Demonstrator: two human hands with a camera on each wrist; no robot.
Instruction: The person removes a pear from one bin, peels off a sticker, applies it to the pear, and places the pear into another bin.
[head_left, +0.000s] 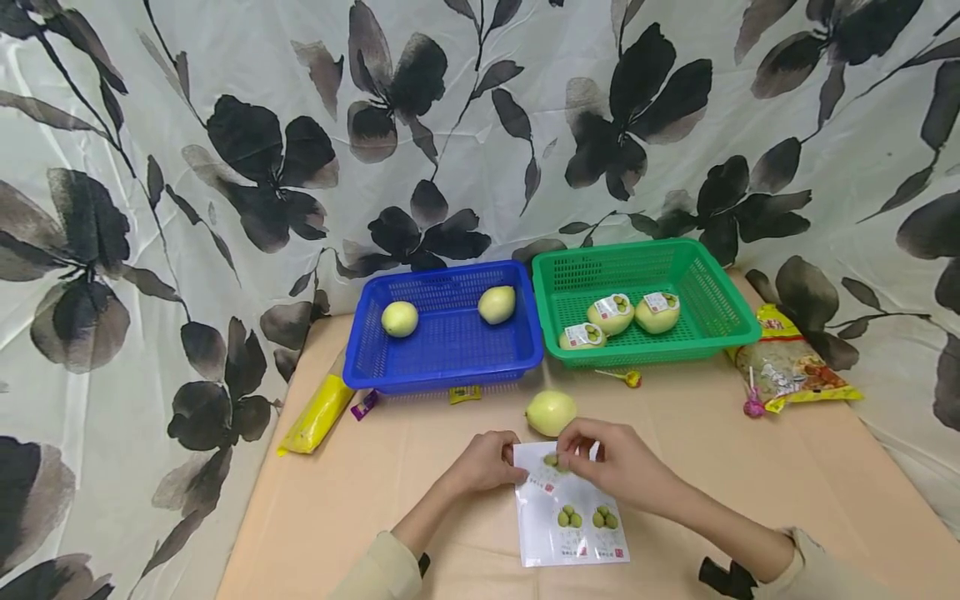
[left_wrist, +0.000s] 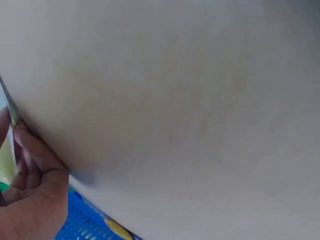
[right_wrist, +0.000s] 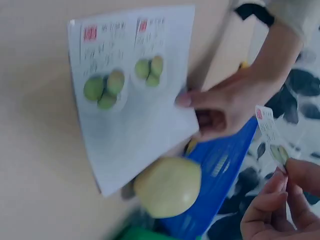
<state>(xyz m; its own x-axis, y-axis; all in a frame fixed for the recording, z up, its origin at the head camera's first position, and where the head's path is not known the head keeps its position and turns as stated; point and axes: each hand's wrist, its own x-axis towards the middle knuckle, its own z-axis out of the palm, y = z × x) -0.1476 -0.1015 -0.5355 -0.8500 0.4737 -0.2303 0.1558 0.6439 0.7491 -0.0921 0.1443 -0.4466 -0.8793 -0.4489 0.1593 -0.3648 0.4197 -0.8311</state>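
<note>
My left hand (head_left: 486, 462) grips the upper left edge of a white sticker sheet (head_left: 536, 537), thumb on top. Two printed stickers with green fruit pictures show on its lower part. Over the sheet's upper right, my right hand (head_left: 626, 468) pinches a single sticker (right_wrist: 270, 132) between thumb and fingers; in the right wrist view it is off the sheet. Just beyond the sheet sits a pale yellow-green fruit (head_left: 551, 413) with no label visible. The left wrist view shows mostly blurred tabletop, with part of the left hand (left_wrist: 35, 185) at the lower left.
Behind stand a blue basket (head_left: 442, 385) with two unlabelled fruits and a green basket (head_left: 660, 354) with three labelled ones. Around them lie a yellow packet (head_left: 318, 412), small purple (head_left: 365, 405) and yellow (head_left: 465, 394) sweets, two lollipops (head_left: 632, 379) and a snack bag (head_left: 795, 362).
</note>
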